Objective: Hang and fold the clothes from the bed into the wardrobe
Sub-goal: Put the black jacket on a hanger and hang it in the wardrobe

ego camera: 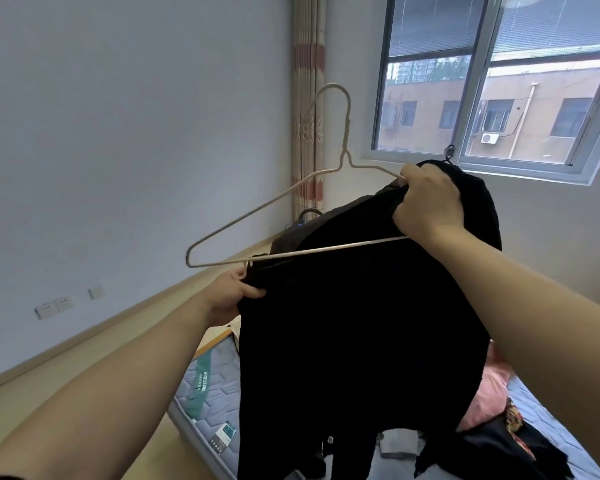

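Well above the grey-blue quilted mattress (212, 396), a black fabric garment (343, 323) hangs partly over a thin pale wire hanger (257, 209). The left hand (229, 296) pinches the garment's edge just below the hanger's bottom bar. The right hand (426, 199) has its fingers curled round bunched cloth and the hanger's right shoulder. A pink cloth (492, 389) and dark clothes (492, 448) lie on the mattress. White wall sockets (54, 306), a striped curtain (307, 98), a grey-framed window (492, 81) and a beige floor (94, 355) surround it.
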